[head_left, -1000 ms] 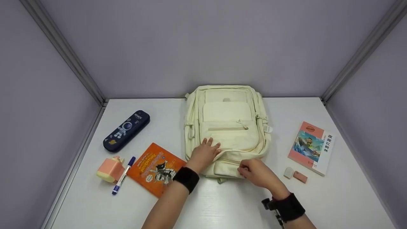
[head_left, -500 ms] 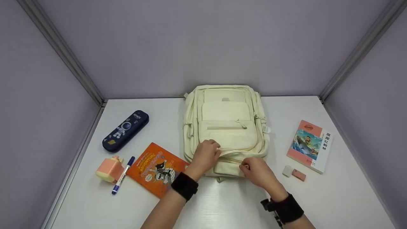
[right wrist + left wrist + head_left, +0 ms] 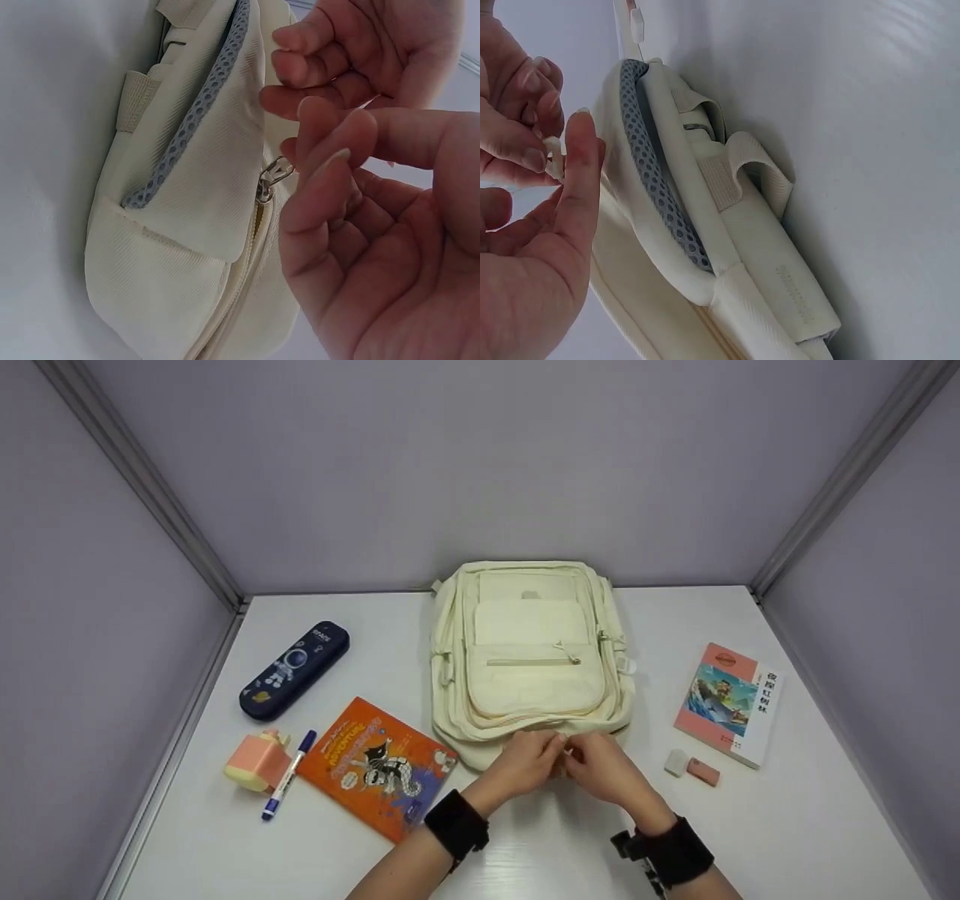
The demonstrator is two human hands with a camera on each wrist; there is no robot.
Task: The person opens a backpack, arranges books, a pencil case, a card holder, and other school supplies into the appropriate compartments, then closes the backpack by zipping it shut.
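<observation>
A cream backpack (image 3: 538, 690) lies front up at the back middle of the table. At its near end, my left hand (image 3: 525, 761) and right hand (image 3: 606, 765) meet fingertip to fingertip. A small cream zipper pull (image 3: 553, 157) is pinched by my right hand, and my left fingers hold it from the other side. In the right wrist view, the metal slider (image 3: 266, 187) sits on a partly parted zip just beside the fingertips. The fingers partly hide the pull.
On the left are a navy pencil case (image 3: 295, 671), a pink and yellow block-shaped object (image 3: 259, 763), a blue-capped marker (image 3: 289, 776) and an orange book (image 3: 382, 765). To the right lie a pink and white book (image 3: 727, 705) and two small pieces, grey (image 3: 676, 763) and pink (image 3: 703, 772).
My left hand has left the backpack's front and moved right and nearer to meet my right hand. The right hand has stayed almost in place.
</observation>
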